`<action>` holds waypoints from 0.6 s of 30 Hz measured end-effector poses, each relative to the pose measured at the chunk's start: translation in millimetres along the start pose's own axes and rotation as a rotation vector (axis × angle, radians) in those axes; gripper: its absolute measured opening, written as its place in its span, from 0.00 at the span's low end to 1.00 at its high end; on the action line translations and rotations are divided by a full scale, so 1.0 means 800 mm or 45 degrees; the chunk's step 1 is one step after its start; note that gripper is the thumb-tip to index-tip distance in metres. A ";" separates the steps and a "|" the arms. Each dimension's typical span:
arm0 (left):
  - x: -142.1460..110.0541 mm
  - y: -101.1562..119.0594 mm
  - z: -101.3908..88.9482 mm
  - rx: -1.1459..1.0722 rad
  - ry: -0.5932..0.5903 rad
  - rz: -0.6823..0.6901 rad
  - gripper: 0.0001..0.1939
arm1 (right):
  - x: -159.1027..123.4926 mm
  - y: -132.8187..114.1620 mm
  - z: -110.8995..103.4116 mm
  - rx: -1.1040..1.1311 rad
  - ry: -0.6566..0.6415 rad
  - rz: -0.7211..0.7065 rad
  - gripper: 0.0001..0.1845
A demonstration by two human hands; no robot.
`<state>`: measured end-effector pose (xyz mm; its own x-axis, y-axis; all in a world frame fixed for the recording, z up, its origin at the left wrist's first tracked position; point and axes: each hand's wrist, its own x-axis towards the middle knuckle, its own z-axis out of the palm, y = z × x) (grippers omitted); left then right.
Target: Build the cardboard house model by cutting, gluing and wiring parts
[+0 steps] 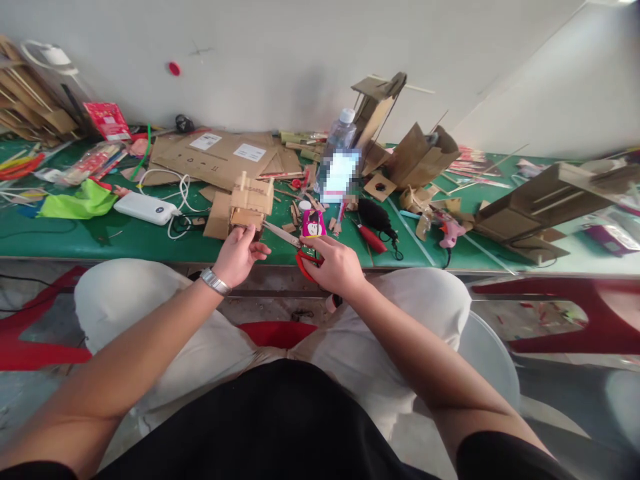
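Observation:
My left hand [236,259] grips the near end of a small cardboard model [251,195], its thumb on the front and its other fingers curled below. Thin wooden sticks poke up from the top of the model. A pair of scissors [283,233] with red handles is in my right hand [336,265], fingers wrapped around the loops. The blades point left, and their tip is at the model's lower right side; whether it touches cannot be made out. Just beyond my right hand lies a magenta item [313,223] with a cartoon face.
Flat cardboard [190,159] lies behind the model. A white power bank [145,209] with cables is to the left. A water bottle [340,137] stands behind a lit phone [340,175]. Rightward are a red-handled tool [371,238], a pink glue gun [451,231] and a large cardboard structure [530,207].

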<state>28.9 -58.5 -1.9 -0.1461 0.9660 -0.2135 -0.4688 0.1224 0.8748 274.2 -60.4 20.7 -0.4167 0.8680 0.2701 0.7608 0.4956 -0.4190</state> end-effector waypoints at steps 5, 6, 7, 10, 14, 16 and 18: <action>0.013 -0.004 0.000 -0.086 0.088 0.050 0.20 | 0.000 -0.001 -0.001 0.097 0.041 -0.028 0.24; 0.013 -0.006 -0.001 -0.059 0.069 0.079 0.20 | 0.001 -0.001 -0.002 0.135 0.038 -0.035 0.24; 0.013 -0.008 -0.002 -0.018 0.042 0.109 0.20 | 0.001 -0.002 -0.003 0.178 0.026 -0.049 0.24; 0.012 -0.014 -0.005 0.152 -0.051 0.229 0.23 | 0.001 -0.003 -0.007 0.315 -0.077 -0.074 0.24; 0.011 -0.015 -0.006 0.389 -0.144 0.390 0.27 | -0.001 0.000 -0.006 0.717 -0.321 0.092 0.23; 0.009 -0.012 -0.005 0.477 -0.156 0.429 0.27 | -0.001 0.002 -0.003 1.042 -0.435 0.191 0.25; 0.008 -0.008 -0.004 0.540 -0.149 0.439 0.25 | -0.002 0.003 -0.002 1.315 -0.538 0.274 0.27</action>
<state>28.5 -54.1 -10.2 -0.1196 0.9823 0.1444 -0.0161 -0.1474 0.9889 277.3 -60.5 20.3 -0.6102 0.7821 -0.1262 0.1446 -0.0467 -0.9884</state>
